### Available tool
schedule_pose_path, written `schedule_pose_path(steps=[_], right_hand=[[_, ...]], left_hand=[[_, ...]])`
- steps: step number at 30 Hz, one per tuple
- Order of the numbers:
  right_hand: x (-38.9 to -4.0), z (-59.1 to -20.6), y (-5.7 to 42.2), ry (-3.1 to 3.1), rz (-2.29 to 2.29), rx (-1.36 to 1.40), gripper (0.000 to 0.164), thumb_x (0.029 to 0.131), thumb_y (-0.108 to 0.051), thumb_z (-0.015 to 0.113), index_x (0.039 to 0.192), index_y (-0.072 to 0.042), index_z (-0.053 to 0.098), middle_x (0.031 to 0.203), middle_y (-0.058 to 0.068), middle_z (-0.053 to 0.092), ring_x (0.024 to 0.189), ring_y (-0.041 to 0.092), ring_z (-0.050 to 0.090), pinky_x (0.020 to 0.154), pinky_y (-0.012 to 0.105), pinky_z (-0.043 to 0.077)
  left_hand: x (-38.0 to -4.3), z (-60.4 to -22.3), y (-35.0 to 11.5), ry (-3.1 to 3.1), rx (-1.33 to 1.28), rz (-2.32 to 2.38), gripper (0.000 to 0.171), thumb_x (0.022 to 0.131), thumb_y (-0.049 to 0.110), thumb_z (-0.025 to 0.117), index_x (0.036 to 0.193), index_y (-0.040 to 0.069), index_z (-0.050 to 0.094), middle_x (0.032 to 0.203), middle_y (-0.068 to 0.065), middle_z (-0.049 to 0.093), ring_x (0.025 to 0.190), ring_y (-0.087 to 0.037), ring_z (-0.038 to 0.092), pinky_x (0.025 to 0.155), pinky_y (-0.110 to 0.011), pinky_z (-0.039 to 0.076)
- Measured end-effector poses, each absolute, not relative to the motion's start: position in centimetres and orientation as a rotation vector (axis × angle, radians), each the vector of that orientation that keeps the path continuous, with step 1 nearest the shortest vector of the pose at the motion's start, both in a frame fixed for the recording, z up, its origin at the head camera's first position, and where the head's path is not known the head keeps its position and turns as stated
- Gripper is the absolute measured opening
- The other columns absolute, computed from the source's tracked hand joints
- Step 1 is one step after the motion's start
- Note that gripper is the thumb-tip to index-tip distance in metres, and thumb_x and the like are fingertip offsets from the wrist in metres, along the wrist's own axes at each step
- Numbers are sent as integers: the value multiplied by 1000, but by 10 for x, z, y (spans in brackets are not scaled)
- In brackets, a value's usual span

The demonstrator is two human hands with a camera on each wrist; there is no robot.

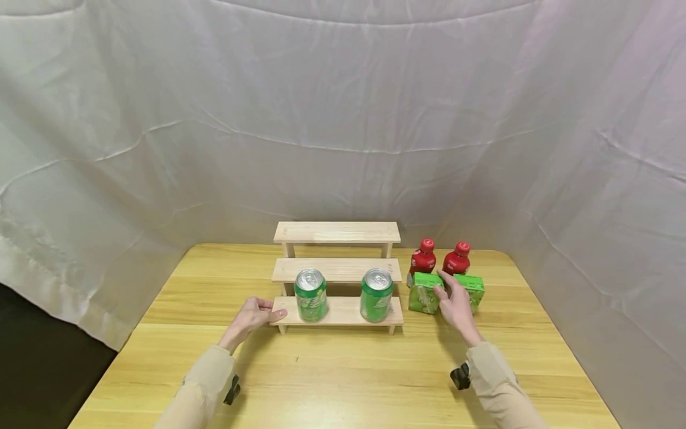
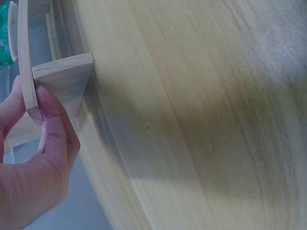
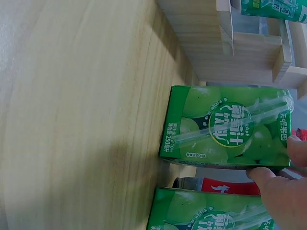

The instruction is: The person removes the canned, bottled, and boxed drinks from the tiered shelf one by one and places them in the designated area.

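Observation:
At the left end of the lowest step of a three-tier wooden stand (image 1: 336, 232), my left hand (image 1: 253, 319) pinches the board (image 2: 26, 57) between thumb and fingers. Two green drink cans, one on the left (image 1: 311, 296) and one on the right (image 1: 376, 296), stand upright on that step. My right hand (image 1: 457, 305) is at the upper right edge of the nearer-left green grape juice box (image 3: 225, 127), thumb in front and a finger behind. This box stands upright on the table. Beside it is a second juice box (image 3: 206, 211), partly behind my right hand in the head view.
Two red-capped bottles, a left one (image 1: 423, 260) and a right one (image 1: 457, 260), stand behind the juice boxes, right of the stand. Pale cloth (image 1: 343, 107) surrounds the back and sides of the wooden table (image 1: 343, 381).

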State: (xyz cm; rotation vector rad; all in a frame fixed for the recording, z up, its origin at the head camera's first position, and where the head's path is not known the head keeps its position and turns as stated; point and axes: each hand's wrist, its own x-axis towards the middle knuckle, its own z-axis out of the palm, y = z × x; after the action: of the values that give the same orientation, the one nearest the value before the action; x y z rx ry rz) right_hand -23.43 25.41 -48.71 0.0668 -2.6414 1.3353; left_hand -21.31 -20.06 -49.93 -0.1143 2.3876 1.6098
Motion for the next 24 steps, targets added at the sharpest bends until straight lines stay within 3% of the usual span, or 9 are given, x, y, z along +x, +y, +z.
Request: schedule_pose_path(steps=[5,7,10,12,14,16,19,24], right_hand=[[-233,-490,253,-2620,1313,62,47,105,-4,44,150,8,36,154,33,38,144,47,35,121,56,29],[-232,-492,251,-2595,1304,70,48,105,-5,46,151,7,35,152,33,40,132,49,47,116,56,37],[-230,-493,248,-2557,1293,101,51,105,-10,49,152,5,34,155,31,38,132,50,46,115,60,36],[-229,-493,245,-2543,1294,127,54,105,-17,51,153,3,34,160,29,32,138,49,40,117,65,29],[-227,-492,242,-2534,1309,163,56,105,-22,52,153,0,34,164,26,24,152,47,18,120,71,13],[-226,-490,238,-2518,1329,200,58,104,-25,55,153,-1,35,166,24,20,155,45,8,119,75,6],[-224,-488,232,-2489,1347,254,60,101,-26,57,153,-4,35,167,20,20,157,42,-1,118,77,3],[-221,-486,223,-2476,1291,290,68,96,-28,64,154,-9,35,167,17,21,156,42,-1,114,81,3]], left_hand=[[-213,-500,-200,2396,-128,1603,44,90,12,74,116,-19,58,91,-17,73,76,-14,65,80,-37,60],[-214,-500,-200,2400,-132,1600,44,89,12,74,116,-19,58,91,-17,73,77,-15,65,80,-37,60],[-214,-500,-200,2403,-134,1601,44,89,12,75,115,-19,58,91,-17,72,77,-15,65,80,-37,59],[-214,-500,-200,2397,-132,1609,44,89,12,75,115,-19,58,90,-17,73,76,-14,65,80,-37,60],[-214,-500,-200,2393,-133,1611,43,89,11,75,114,-19,59,90,-17,73,76,-14,65,80,-38,60],[-214,-500,-200,2397,-139,1603,43,89,12,75,114,-19,59,90,-16,72,76,-15,65,81,-39,59],[-214,-500,-200,2411,-155,1586,43,89,13,75,114,-18,59,90,-16,72,79,-17,64,82,-40,58],[-214,-500,-200,2424,-156,1576,44,89,14,75,114,-18,58,92,-18,72,81,-18,65,84,-41,58]])
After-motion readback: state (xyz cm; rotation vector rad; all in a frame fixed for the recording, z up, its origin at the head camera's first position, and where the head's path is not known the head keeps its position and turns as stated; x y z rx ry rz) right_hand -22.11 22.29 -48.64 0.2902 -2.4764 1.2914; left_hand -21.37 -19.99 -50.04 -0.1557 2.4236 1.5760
